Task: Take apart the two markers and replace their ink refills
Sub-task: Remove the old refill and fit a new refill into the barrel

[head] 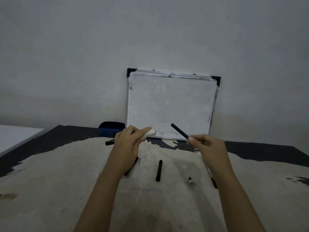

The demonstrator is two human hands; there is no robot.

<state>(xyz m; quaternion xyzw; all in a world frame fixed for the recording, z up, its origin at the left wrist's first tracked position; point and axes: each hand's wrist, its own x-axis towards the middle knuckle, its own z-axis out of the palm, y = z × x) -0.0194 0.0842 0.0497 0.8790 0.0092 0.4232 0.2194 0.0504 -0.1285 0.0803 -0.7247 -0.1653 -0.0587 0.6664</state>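
My left hand (132, 139) grips a white marker barrel (151, 132) whose open end points right. My right hand (205, 144) pinches a thin black ink refill (179, 131) by its lower end; the rod slants up and left toward the barrel, a short gap apart from it. On the table lie another black refill (159, 170), a second black rod (133, 164) partly hidden under my left forearm, a small white nib piece (191, 181), a dark part (214, 182) mostly hidden beside my right forearm, and a black cap (109, 142) behind my left hand.
A small whiteboard (170, 106) leans on the wall at the table's back. A blue eraser (111, 128) sits to its left. The worn table top (58, 181) is pale with dark patches. A white surface (16, 136) lies at far left.
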